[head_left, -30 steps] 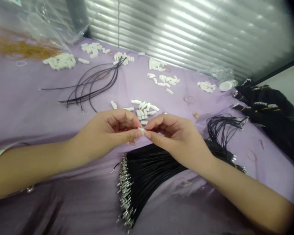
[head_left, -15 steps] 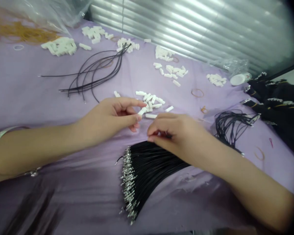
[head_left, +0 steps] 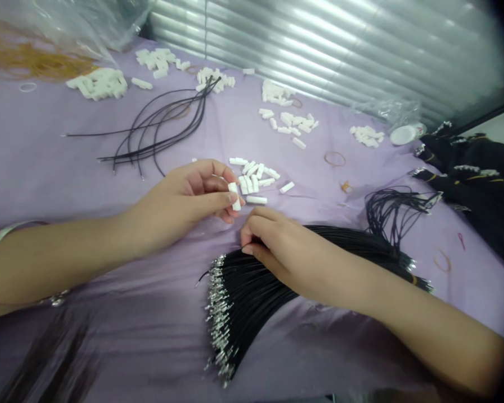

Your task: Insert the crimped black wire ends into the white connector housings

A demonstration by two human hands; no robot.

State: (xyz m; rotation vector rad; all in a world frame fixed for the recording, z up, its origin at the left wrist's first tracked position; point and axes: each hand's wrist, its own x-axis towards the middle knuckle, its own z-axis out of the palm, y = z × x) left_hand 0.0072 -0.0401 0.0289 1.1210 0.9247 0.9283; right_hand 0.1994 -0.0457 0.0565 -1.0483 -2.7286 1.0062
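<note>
My left hand (head_left: 185, 201) pinches a small white plastic connector (head_left: 234, 196) between thumb and fingers, just above the purple cloth (head_left: 50, 168). My right hand (head_left: 277, 246) rests on a thick bundle of black wires (head_left: 252, 291) with silver metal terminals (head_left: 218, 319) at their near ends; its fingertips are closed on the top of the bundle, pinching at a wire. A small heap of loose white connectors (head_left: 254, 176) lies just beyond both hands.
Several finished black wires (head_left: 159, 129) lie fanned at the upper left. More white connector piles (head_left: 98, 84) and rubber bands (head_left: 335, 159) dot the cloth. A dark heap of wire bundles (head_left: 470, 179) sits at the right, a plastic bag (head_left: 46, 33) at the upper left.
The hands, first joined over one connector, have parted. My left hand kept the white connector and my right hand dropped onto the black wire bundle and slid left along it.
</note>
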